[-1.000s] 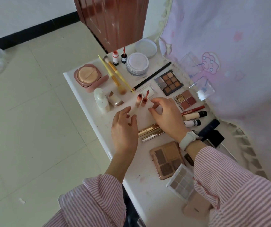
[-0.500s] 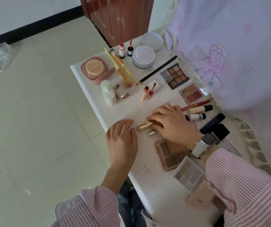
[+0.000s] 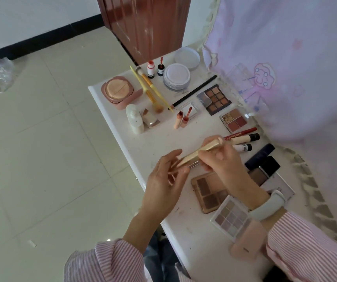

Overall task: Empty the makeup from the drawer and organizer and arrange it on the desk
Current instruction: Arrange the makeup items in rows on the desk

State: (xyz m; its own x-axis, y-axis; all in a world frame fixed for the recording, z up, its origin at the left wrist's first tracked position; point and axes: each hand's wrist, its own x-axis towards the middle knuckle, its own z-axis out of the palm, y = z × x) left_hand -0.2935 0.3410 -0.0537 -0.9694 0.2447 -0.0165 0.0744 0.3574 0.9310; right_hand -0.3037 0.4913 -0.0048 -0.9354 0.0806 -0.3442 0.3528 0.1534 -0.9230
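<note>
Makeup lies spread over the white desk [image 3: 122, 127]. My right hand [image 3: 222, 159] grips a gold tube [image 3: 199, 152], lifted off the desk and tilted, its pale tip pointing up right. My left hand [image 3: 167, 178] touches the tube's lower end with its fingertips. A second slim silver tube [image 3: 194, 164] peeks out just under the gold one. Below my hands lie a brown eyeshadow palette [image 3: 208, 192] and a pale shimmer palette [image 3: 231, 217].
Further back are a pink cushion compact [image 3: 118, 91], yellow brushes [image 3: 150, 90], a white jar [image 3: 176, 76], a dark palette [image 3: 214, 98], a small quad palette [image 3: 234, 120], concealer tubes [image 3: 245, 138] and dark bottles [image 3: 262, 157]. A pink curtain [image 3: 285, 68] hangs right; tiled floor left.
My right hand has picked the gold tube up from the desk and raised it. My left hand has come up from the desk edge to meet the tube's lower end.
</note>
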